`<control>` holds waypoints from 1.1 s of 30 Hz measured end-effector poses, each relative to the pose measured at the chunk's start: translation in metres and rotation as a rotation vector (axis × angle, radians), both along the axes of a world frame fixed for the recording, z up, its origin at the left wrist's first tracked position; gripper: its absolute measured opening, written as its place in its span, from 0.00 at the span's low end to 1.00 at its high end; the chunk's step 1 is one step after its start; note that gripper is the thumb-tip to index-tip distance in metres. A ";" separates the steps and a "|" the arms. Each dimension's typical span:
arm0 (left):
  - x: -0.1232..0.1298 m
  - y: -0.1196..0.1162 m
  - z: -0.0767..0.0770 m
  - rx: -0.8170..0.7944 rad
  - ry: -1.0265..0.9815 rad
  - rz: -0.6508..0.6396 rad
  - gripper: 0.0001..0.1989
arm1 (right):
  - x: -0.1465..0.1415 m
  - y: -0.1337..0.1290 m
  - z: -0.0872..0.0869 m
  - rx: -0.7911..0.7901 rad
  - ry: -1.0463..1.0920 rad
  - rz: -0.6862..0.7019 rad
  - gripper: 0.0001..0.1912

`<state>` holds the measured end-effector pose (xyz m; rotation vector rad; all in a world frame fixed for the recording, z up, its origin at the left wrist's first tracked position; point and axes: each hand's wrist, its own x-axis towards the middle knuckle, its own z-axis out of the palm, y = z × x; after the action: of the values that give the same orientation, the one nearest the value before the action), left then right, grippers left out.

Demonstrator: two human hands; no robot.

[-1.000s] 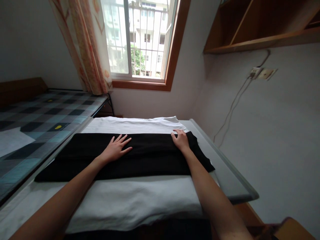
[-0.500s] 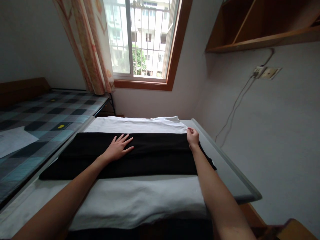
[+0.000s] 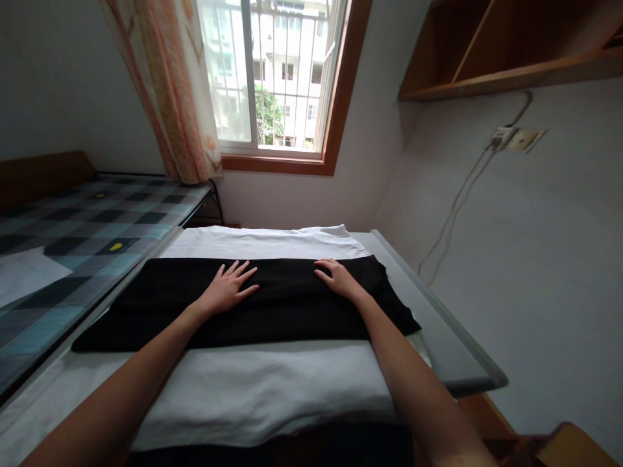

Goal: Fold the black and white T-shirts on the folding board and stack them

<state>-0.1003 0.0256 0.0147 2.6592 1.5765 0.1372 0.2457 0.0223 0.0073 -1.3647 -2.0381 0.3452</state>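
Note:
A folded black cloth point(image 3: 292, 318) lies across a white cloth point(image 3: 272, 383), which shows beyond its far edge and in front of it. Both rest on a grey table point(image 3: 438, 324). My left hand point(image 3: 228, 288) is flat on the black cloth left of its middle, fingers spread. My right hand point(image 3: 337, 277) rests on the same cloth near its far edge, right of the middle, with the fingers slightly bent and the thumb apart, holding nothing.
A bed with a checkered cover point(image 3: 146, 207) stands at the left, with a white sheet point(image 3: 29, 275) on it. Beyond the table are a curtain point(image 3: 170, 97) and a barred window point(image 3: 287, 78). Wooden shelves point(image 3: 511, 71) and a socket with cords point(image 3: 503, 137) are on the right wall.
My right hand has let go of the black cloth's far right corner and moved left onto its surface, fingers opened. My left hand has stayed in place.

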 end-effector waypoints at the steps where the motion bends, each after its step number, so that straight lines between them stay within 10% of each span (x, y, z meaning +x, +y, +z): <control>1: 0.000 0.000 0.000 0.000 -0.002 -0.001 0.33 | 0.001 0.000 -0.001 -0.009 0.004 0.000 0.15; 33: 0.000 -0.001 0.001 -0.006 -0.017 -0.003 0.33 | 0.001 -0.001 0.003 -0.018 0.024 0.002 0.14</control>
<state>-0.1001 0.0247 0.0160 2.6491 1.5656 0.1543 0.2464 0.0213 0.0102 -1.3633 -2.0215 0.3793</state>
